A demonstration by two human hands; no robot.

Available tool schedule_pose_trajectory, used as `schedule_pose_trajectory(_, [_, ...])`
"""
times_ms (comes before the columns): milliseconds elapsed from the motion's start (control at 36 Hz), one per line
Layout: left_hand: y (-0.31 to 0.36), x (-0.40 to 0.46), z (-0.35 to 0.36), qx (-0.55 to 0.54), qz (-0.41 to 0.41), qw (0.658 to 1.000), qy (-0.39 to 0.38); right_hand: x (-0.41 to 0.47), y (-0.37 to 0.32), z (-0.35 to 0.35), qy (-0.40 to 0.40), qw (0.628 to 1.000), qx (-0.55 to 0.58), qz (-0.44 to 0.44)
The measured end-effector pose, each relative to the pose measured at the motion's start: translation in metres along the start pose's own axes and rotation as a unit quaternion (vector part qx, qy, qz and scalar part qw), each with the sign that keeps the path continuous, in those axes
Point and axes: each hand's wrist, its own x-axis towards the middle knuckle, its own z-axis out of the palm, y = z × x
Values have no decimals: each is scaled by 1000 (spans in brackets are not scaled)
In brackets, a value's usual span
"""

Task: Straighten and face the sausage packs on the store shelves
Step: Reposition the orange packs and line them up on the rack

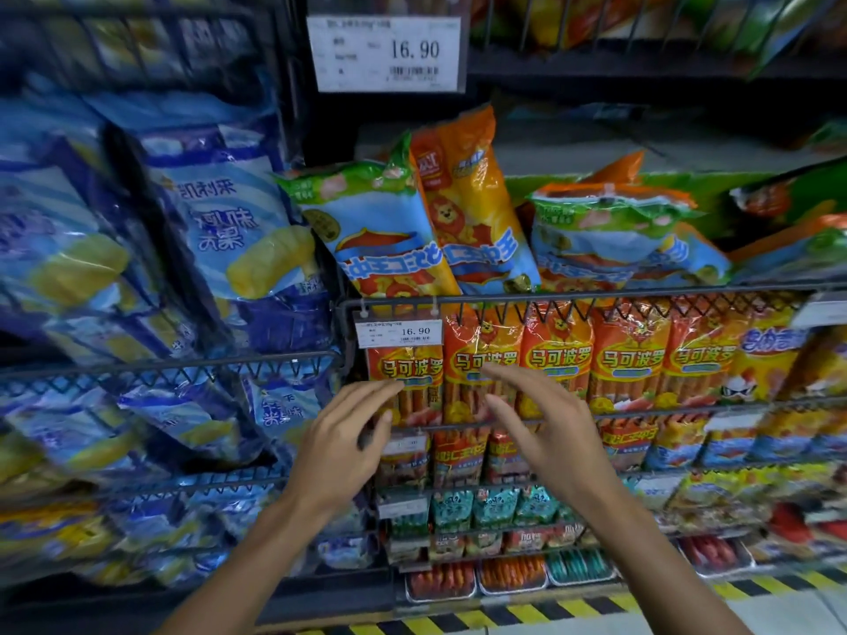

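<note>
While the left hand (341,444) and right hand (543,426) were held spread, grasping nothing, before the orange sausage packs (481,364) behind the wire shelf rail (573,295), slick crinkly film was judged light; side edges were preferred for gripping

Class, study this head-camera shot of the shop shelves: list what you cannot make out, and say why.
- Blue snack bags, head view: motion blur smears the left side.
- Large price tag: everything but 16.90 is too small.
- Leftmost orange sausage pack: the small price tag and left hand hide parts.
- Bottom-shelf trays: too small and dim.
- Whether the right hand touches a pack: unclear.
</note>
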Motion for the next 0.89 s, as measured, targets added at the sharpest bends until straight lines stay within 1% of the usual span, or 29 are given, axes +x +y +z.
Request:
schedule_pose_trajectory(111, [27, 13, -38, -44, -14, 998, 43, 22, -32, -30, 28, 997, 51, -44])
schedule_pose_trajectory(194, [48, 26, -61, -83, -52, 993, 73, 44, -52, -45, 39, 993, 76, -76])
schedule_pose_trajectory(278, [69, 37, -77, -147, -89, 977, 130, 64, -64, -56, 30, 990, 106, -84])
schedule_pose_trajectory(333, [82, 44, -86, -174, -108, 967, 153, 71, -67, -60, 10, 989, 123, -82])
schedule_pose_trajectory(417, [95, 54, -95, -181, -127, 963, 153, 75, -68, -62, -19, 985, 150, -84])
schedule_pose_trajectory(556, [106, 69, -108, -151, -147, 966, 149, 90, -72, -54, -20, 985, 154, -75])
schedule_pose_trajectory(722, [100, 78, -119, -137, -163, 957, 196, 96, -67, -35, -38, 984, 165, -49])
schedule_pose_trajectory(806, [95, 82, -119, -132, -169, 959, 183, 95, -70, -31, -37, 979, 200, -33])
schedule_pose_trajectory(889, [91, 86, -118, -154, -153, 961, 170, 97, -78, -29, -27, 972, 229, -39])
